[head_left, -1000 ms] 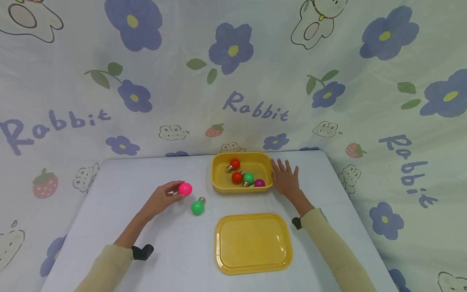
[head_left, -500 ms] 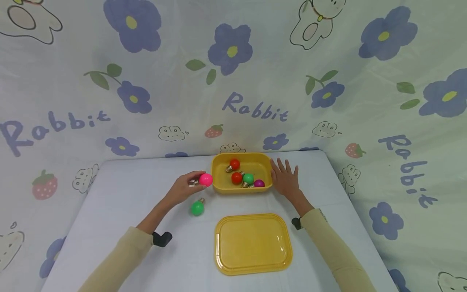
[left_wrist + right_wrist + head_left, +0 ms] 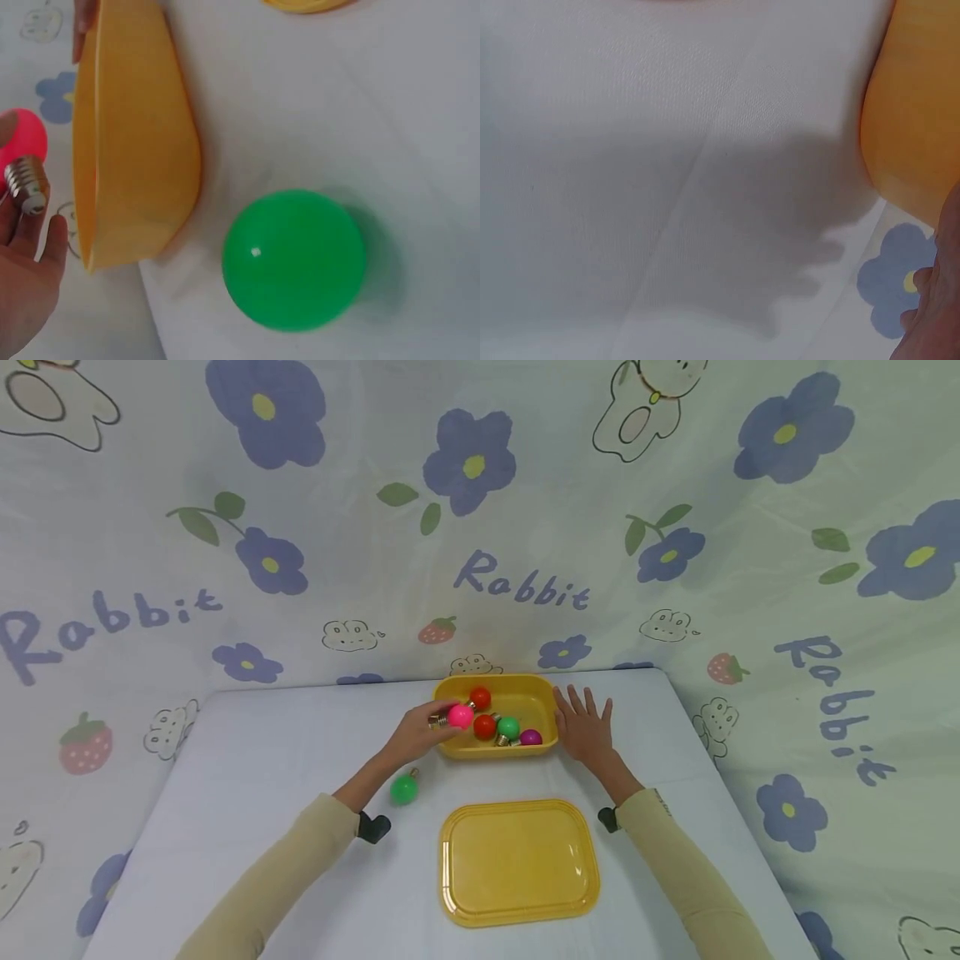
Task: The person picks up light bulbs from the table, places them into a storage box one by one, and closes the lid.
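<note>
My left hand pinches a pink light bulb over the left part of a yellow bin. In the left wrist view the metal screw base of the pink bulb points toward the camera. Inside the bin lie two red bulbs, a green bulb and a purple bulb. My right hand rests with its fingers spread at the bin's right side. Another green bulb lies on the table, left of the bin and below my left hand.
A shallow yellow tray lies on the white table in front of the bin. Behind the table hangs a printed cloth with flowers and rabbits. The bin stands near the table's back edge.
My left hand has carried the pink bulb to the right and farther back, from beside the loose green bulb to over the bin. My right hand has stayed at the bin.
</note>
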`<action>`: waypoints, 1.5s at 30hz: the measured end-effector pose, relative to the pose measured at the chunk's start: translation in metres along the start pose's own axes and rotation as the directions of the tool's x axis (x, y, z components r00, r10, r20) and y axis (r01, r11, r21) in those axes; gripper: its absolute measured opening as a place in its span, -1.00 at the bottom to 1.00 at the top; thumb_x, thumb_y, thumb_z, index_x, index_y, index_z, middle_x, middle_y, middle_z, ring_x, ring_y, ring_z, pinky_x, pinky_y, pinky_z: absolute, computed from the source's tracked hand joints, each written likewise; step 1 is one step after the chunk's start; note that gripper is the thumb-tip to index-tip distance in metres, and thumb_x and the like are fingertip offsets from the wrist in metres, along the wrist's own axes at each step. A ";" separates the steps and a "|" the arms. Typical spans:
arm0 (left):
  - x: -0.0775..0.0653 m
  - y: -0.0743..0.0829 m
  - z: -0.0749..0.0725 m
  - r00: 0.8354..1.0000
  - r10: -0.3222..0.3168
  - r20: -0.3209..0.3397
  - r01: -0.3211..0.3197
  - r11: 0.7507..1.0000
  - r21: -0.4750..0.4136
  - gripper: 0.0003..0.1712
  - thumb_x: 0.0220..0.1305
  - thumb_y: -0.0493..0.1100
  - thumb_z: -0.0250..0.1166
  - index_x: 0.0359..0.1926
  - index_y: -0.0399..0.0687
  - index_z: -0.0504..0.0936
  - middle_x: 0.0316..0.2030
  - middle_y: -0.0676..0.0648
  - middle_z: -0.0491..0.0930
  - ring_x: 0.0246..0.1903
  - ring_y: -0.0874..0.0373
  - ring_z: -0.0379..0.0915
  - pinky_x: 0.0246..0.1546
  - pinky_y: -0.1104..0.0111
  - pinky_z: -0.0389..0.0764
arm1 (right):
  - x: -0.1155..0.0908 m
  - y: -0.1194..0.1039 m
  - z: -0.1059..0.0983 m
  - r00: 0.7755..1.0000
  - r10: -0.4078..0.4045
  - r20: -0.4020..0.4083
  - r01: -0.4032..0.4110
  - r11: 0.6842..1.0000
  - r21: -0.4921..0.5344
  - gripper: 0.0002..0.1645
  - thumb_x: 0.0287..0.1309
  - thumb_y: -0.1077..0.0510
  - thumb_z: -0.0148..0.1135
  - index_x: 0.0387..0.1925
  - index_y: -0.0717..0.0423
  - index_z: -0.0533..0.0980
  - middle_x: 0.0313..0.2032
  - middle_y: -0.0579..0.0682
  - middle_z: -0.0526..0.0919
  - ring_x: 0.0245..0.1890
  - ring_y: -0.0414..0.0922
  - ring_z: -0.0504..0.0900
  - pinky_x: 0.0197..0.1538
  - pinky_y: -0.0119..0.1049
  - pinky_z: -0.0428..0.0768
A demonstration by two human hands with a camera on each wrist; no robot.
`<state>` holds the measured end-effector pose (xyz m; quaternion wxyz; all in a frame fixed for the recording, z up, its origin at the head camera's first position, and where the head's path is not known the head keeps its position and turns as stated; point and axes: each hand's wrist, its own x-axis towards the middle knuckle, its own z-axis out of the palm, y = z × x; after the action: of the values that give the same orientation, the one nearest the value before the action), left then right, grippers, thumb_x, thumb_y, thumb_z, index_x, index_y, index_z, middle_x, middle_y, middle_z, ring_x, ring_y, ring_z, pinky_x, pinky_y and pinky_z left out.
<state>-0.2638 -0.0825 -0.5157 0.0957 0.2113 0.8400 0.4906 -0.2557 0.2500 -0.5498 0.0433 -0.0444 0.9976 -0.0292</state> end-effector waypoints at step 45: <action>0.095 0.013 0.076 0.999 -0.009 0.049 0.007 0.999 0.051 -0.40 0.33 -0.15 0.37 0.35 -0.12 0.46 0.21 -0.08 0.53 0.17 0.01 0.44 0.23 0.20 0.46 | 0.002 0.000 0.003 1.000 0.008 -0.023 -0.008 1.000 -0.012 -0.33 0.57 -0.12 -0.33 0.59 -0.13 -0.06 0.55 0.08 0.00 0.52 0.21 -0.14 0.39 0.41 -0.26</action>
<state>-0.3173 0.0259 -0.5380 0.1131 0.2224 0.8504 0.4632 -0.2576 0.2491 -0.5526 0.0319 -0.0404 0.9984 -0.0233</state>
